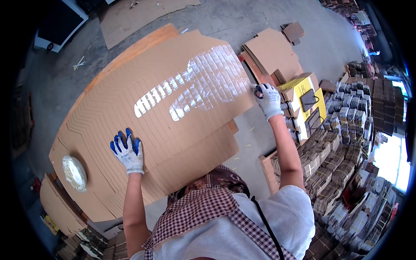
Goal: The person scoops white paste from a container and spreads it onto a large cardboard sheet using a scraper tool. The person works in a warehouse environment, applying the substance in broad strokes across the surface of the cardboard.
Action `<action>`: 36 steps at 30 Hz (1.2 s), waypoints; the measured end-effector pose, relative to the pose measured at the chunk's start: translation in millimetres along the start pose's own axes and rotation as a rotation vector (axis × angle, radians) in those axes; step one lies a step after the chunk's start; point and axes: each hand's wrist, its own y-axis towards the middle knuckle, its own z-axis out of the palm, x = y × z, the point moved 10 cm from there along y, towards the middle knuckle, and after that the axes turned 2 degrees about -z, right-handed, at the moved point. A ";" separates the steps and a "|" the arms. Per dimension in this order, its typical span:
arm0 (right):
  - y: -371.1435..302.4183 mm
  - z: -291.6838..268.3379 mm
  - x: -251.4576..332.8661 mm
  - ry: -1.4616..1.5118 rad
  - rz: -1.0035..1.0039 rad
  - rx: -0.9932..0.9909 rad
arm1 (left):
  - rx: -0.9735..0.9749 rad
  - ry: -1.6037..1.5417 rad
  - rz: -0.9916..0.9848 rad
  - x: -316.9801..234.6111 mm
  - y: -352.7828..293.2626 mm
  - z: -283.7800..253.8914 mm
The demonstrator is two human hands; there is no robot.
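Hands at cardboard, right grip unclear

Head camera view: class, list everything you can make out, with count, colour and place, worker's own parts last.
cardboard sheets: many, brown, overlapping, centre
shiny patches: several, whitish, on the cardboard sheets; film or glare unclear
roll: one, clear and yellowish, left end
wooden board: one, orange-brown, under the cardboard sheets
flat cardboard: one, brown, floor, top left
boxy unit: one, black and white, top left
cardboard stack: one, brown, upper right
printed cardboard: yellow and black, right
bundles: many, brown and grey, right
floor: grey
apron: one, checked
left hand: white-blue glove, on the cardboard sheets
right hand: white-blue glove, their right edge
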 end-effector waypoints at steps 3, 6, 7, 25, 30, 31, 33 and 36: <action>-11.3 -19.8 78.4 0.200 -0.206 -0.029 | -0.017 -0.014 -0.003 0.3 -3.0 -3.3; -29.6 -9.1 133.9 0.272 -0.380 0.003 | 0.008 0.001 -0.014 -2.9 1.2 -5.1; -27.7 -3.5 134.6 0.228 -0.391 0.002 | 0.027 0.017 -0.024 -3.4 2.1 -4.6; 35.8 4.1 33.9 0.217 0.055 -0.131 | 0.091 0.050 -0.072 1.9 -2.7 0.2; -35.9 -32.1 202.8 0.516 -0.507 0.047 | 0.092 0.031 -0.079 -1.7 0.4 -1.7; -41.6 -23.5 202.7 0.456 -0.518 0.067 | 0.090 0.039 -0.076 -3.0 1.5 -1.8; -36.6 -8.6 172.1 0.533 -0.398 0.096 | 0.090 0.054 -0.072 -2.3 2.0 -2.0; -14.6 -9.1 87.3 0.123 -0.065 0.023 | 0.101 0.075 -0.078 -2.0 2.9 -3.1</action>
